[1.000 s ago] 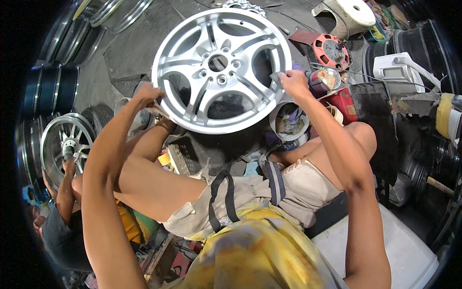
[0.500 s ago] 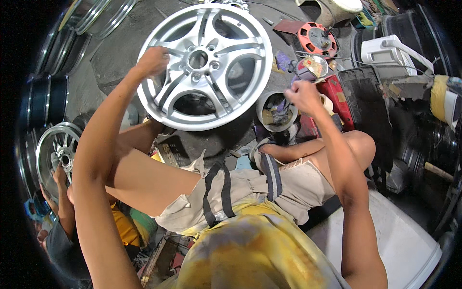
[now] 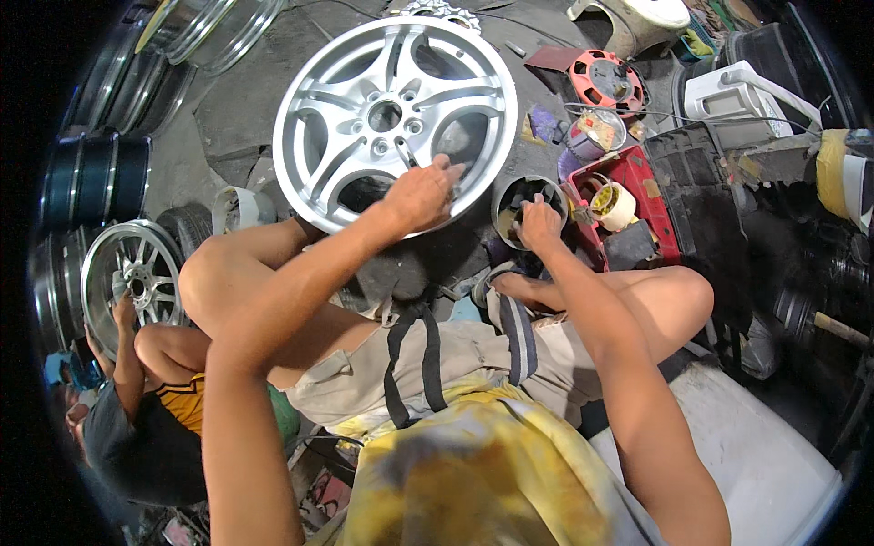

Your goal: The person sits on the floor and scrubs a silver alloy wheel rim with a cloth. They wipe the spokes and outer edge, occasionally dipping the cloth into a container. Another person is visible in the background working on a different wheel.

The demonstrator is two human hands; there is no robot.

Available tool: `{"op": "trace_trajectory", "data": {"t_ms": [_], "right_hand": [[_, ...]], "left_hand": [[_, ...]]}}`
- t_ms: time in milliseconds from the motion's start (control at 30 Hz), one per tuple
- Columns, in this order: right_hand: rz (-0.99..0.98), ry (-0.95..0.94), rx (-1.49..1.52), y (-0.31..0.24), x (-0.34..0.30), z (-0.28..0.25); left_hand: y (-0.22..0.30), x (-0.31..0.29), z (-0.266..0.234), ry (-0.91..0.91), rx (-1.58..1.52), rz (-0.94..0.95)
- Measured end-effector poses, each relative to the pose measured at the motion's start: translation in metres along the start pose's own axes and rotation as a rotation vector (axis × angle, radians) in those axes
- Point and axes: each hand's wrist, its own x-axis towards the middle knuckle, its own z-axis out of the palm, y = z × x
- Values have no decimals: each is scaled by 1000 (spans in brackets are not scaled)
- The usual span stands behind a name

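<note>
A large silver multi-spoke alloy wheel rim lies face up in front of me. My left hand is over its lower right spokes, fingers stretched toward the outer lip, with nothing visible in them. At the rim's right stands a grey bucket with dark, wet-looking contents. Inside its mouth is my right hand, fingers bent and closed; what they hold, if anything, is hidden.
Right of the bucket sits a red tray holding a tape roll. Beyond it are a tin and an orange reel. At left, another person's hand touches a smaller wheel. Stacked rims line the left side.
My left hand has moved from the rim's left spokes to its lower right ones. My right hand has dropped from above the bucket into its mouth. The view has shifted slightly.
</note>
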Motion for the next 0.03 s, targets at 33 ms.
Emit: {"op": "trace_trajectory", "data": {"t_ms": [33], "right_hand": [[131, -118, 67, -9, 1, -1]], "left_hand": [[0, 0, -3, 1, 6, -3]]}}
